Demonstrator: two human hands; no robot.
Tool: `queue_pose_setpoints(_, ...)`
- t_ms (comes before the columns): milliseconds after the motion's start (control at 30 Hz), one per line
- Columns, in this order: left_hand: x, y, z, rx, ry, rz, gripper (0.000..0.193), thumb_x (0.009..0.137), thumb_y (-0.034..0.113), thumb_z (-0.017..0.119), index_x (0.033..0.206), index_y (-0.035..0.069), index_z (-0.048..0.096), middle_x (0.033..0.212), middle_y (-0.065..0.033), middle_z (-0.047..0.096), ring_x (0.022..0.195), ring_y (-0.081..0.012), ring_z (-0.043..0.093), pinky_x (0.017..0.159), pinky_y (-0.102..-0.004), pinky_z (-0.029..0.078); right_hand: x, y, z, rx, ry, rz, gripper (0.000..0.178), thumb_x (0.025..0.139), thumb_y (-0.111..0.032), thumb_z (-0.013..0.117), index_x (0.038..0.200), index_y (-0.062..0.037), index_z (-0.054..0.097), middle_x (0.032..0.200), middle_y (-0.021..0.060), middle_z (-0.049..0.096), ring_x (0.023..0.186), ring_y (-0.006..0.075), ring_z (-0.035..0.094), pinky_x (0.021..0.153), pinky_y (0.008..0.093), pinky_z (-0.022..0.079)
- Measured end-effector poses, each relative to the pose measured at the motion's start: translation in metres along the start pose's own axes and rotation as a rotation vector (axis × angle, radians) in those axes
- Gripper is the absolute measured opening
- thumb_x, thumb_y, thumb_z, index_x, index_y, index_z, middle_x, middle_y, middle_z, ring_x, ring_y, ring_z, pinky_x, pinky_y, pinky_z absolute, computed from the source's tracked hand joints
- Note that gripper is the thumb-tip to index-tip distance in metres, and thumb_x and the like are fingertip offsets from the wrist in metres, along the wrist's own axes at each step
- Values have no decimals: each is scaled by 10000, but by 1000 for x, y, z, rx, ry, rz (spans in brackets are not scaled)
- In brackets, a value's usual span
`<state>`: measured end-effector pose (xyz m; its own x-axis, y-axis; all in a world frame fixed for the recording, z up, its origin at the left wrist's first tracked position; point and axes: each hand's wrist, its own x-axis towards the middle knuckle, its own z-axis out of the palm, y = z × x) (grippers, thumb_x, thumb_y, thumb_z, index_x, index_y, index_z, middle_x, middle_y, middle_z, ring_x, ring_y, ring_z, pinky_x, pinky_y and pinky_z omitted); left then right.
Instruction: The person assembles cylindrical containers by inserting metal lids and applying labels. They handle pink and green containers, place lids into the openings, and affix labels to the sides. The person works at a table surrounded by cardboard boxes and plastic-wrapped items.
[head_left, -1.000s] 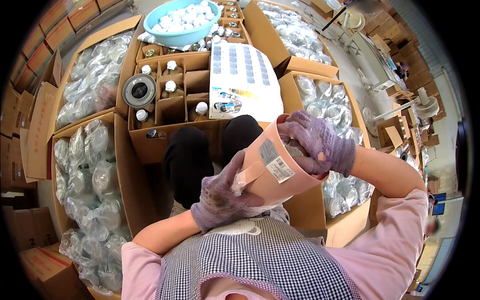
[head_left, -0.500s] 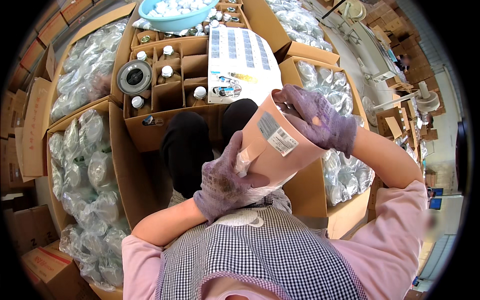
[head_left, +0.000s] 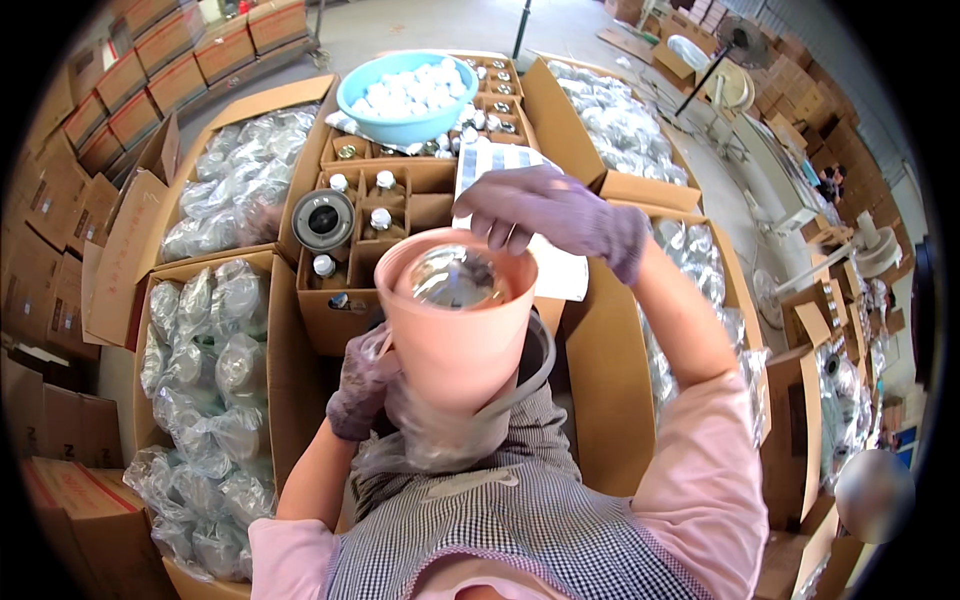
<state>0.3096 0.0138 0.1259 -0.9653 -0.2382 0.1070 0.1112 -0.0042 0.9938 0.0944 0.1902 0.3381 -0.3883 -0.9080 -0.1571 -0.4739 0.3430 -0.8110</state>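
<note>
A pink jug-shaped shell point(head_left: 455, 350) stands upright over my lap, its wide mouth facing up. Inside it sits a shiny silver glass liner point(head_left: 455, 280), whose rounded end shows below the rim. My left hand point(head_left: 360, 388), in a purple-grey glove, is closed around the shell's handle at the left. My right hand point(head_left: 550, 210), gloved alike, hovers over the far right rim, fingers apart and bent, holding nothing. Crumpled clear plastic point(head_left: 430, 430) hangs around the shell's lower part. A grey curved band point(head_left: 535, 375) shows behind it at the right.
Ahead stands a divided carton point(head_left: 335, 305) with white-capped items and a round grey part point(head_left: 323, 219). A blue basin point(head_left: 370, 125) of white caps sits beyond it. Cartons of plastic-wrapped glass point(head_left: 215, 350) flank me. A printed sheet point(head_left: 560, 268) lies partly behind my right hand.
The shell has turned from tilted to upright and moved left. My right hand has come out of its mouth and now hovers above the rim; the silver liner has come into view.
</note>
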Motion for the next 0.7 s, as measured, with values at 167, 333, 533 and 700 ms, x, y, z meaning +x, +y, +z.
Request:
queue_pose_setpoints(167, 32, -54, -21, 296, -114, 353, 489, 945, 374, 586, 1222, -28, 619, 1169, -141, 686, 1030, -254, 664, 939, -370, 513, -11, 84, 23, 431, 292, -664, 594, 1023, -450, 401, 1273, 36, 633, 1227, 193, 653, 1243, 265, 561, 1066, 396, 434)
queue_pose_setpoints(333, 80, -66, 15, 366, -184, 413, 439, 960, 315, 594, 1245, -19, 607, 1199, -142, 669, 1076, -240, 643, 970, -367, 501, -15, 79, 57, 614, 227, -741, 635, 1023, -471, 377, 1154, 69, 683, 1277, 233, 621, 1265, 335, 542, 1094, 431, 403)
queue_pose_setpoints(533, 85, -20, 39, -242, -18, -69, 385, 987, 228, 597, 1294, -4, 581, 1248, -143, 638, 1162, -218, 598, 1027, -363, 472, -23, 100, 46, 386, 396, -545, 736, 1028, -527, 334, 1121, 125, 661, 1216, 286, 607, 1181, 363, 580, 1004, 395, 486)
queue_pose_setpoints(700, 94, 72, 20, 46, 259, 342, 447, 965, 313, 645, 1296, 16, 603, 1280, -125, 627, 1208, -223, 585, 1042, -362, 464, 2, 110, 52, 324, 443, -556, 555, 925, -365, 419, 1160, 70, 670, 1217, 252, 644, 1137, 375, 606, 1017, 429, 443)
